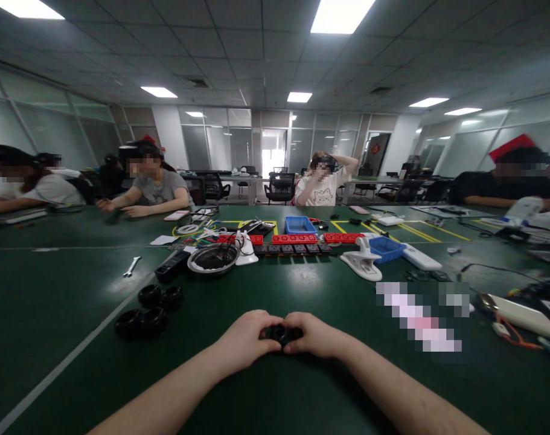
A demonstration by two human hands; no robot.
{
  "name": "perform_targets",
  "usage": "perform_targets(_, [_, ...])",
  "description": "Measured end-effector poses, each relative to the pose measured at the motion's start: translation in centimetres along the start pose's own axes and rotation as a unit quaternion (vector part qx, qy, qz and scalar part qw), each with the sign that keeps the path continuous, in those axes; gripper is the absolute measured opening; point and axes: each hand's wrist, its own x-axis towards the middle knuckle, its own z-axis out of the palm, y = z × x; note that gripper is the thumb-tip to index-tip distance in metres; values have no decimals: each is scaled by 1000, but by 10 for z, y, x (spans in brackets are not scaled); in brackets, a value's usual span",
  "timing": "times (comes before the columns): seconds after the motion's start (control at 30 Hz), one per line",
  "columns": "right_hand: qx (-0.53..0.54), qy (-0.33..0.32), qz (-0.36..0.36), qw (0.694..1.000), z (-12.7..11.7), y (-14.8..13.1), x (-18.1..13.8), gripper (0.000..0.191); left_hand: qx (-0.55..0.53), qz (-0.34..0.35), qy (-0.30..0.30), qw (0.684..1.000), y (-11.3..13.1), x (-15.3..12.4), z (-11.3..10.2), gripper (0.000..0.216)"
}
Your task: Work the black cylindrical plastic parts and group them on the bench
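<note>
Both my hands meet low in the middle of the head view, just above the green table. Between them is a small black part with a round opening (280,333), much of it covered by fingers. My left hand (247,339) grips it from the left, thumb below and fingers above. From the right, my right hand (317,336) pinches it the same way. Several black ring-shaped pieces, like small tyres (153,321), lie grouped to the left of my left hand.
Ahead stand a metal bowl (214,258), red socket-like strips (294,239), blue trays (300,225) and a white clip stand (364,261). A wrench (132,266) lies at left. A power bank-like device (521,314) and cables lie at right. Other people sit around the table.
</note>
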Motion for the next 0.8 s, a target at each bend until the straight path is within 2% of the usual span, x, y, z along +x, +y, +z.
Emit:
perform_targets(0.13, [-13,5,9,1000,1,-1,0,23,-7,-12,13,1000,0,0,3,31])
perform_targets(0.23, [-38,22,47,998,8,-4,1,27,14,-45,53,997,2,0,12,29])
perform_targets(0.37, [-110,96,115,983,22,-17,1,39,77,-86,124,986,4,0,23,26])
perform_targets(0.47, [-145,133,127,972,28,-26,0,40,87,-77,126,985,3,-2,22,25])
perform_targets(0.6, [-92,94,58,990,19,-21,-2,45,62,-33,80,994,-2,-3,14,29])
perform_targets(0.7, [-56,37,18,998,8,-11,-3,32,41,-14,39,998,-3,-4,7,40])
perform_targets(0.8, [-41,12,14,999,3,-4,-2,20,28,-10,30,999,-3,-4,5,43])
